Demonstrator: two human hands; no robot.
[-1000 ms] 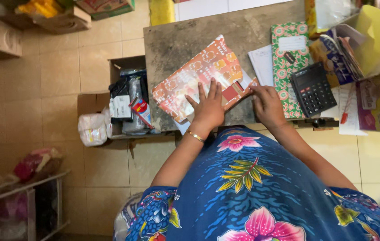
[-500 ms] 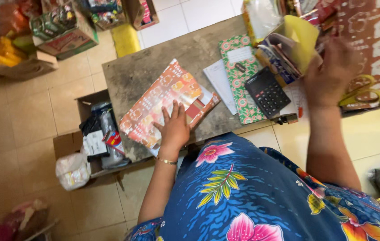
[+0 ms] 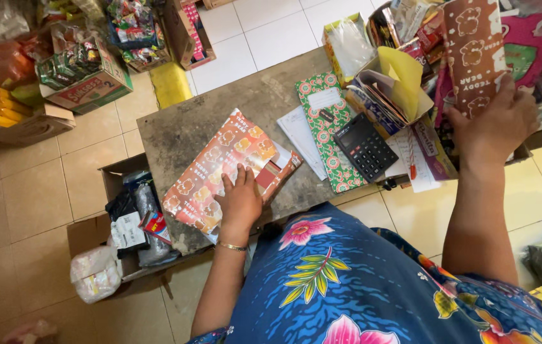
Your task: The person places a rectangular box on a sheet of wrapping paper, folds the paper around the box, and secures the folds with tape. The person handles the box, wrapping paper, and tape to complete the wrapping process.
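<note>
Fingers of the left hand [image 3: 240,200] lie flat and close together on a parcel wrapped in orange bear-patterned paper [image 3: 220,169], pressing it down near the near edge of the grey bench [image 3: 182,130]. The left forearm runs straight up from the body, a thin gold bracelet [image 3: 232,246] at the wrist. One end of the parcel stands open, showing a red and white box [image 3: 269,171] inside, and its near left corner hangs over the bench's near edge.

The right hand [image 3: 497,124] is raised at the far right of the bench, arm stretched forward, its fingers curled round the lower edge of a tall brown sheet of bear-patterned paper [image 3: 474,54] held upright.

Between the two hands, toward the middle of the bench, lies a green floral-covered notebook [image 3: 322,121] with a white label, loose white paper [image 3: 302,137] beside it, and a black calculator [image 3: 365,146] resting partly on the notebook. Behind the calculator sits an open box with yellow paper [image 3: 404,76] standing in it.

On the floor by the bench's left edge, an open cardboard box [image 3: 108,191] holds dark packets, with a pale plastic bag [image 3: 96,272] beside it.
</note>
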